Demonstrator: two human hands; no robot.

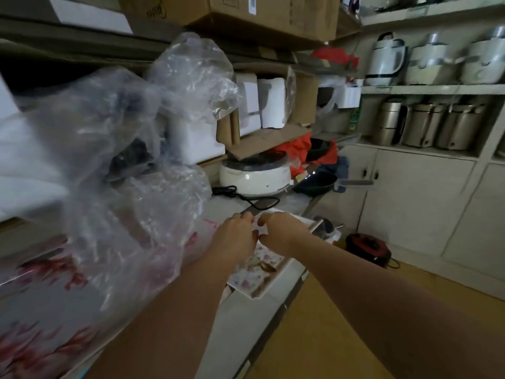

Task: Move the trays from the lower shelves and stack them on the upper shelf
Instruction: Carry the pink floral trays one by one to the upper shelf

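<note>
upside-down script brand mark, seemingly "midea", on cardboard box (pixel 175 8) on top shelf, small label on white cooker (pixel 254 175) too small to read, white sticker on another box (pixel 252 4) illegible, red print on carton (pixel 41 324) blurred, unreadable

Two hands, the left (pixel 236 236) and the right (pixel 278 231), met over one floral-patterned tray (pixel 259 272) at the shelf edge. One cream electric cooker (pixel 254 173) sat behind them, with one black power cord (pixel 240 195) beside it and one dark pan (pixel 317 183) to its right. Three white appliances (pixel 385 61) lined one wall shelf; three metallic ones (pixel 423 124) stood on the shelf below. One red cooker (pixel 367 248) rested on the floor. Crumpled clear plastic bags (pixel 123 149) could not be counted.
</note>
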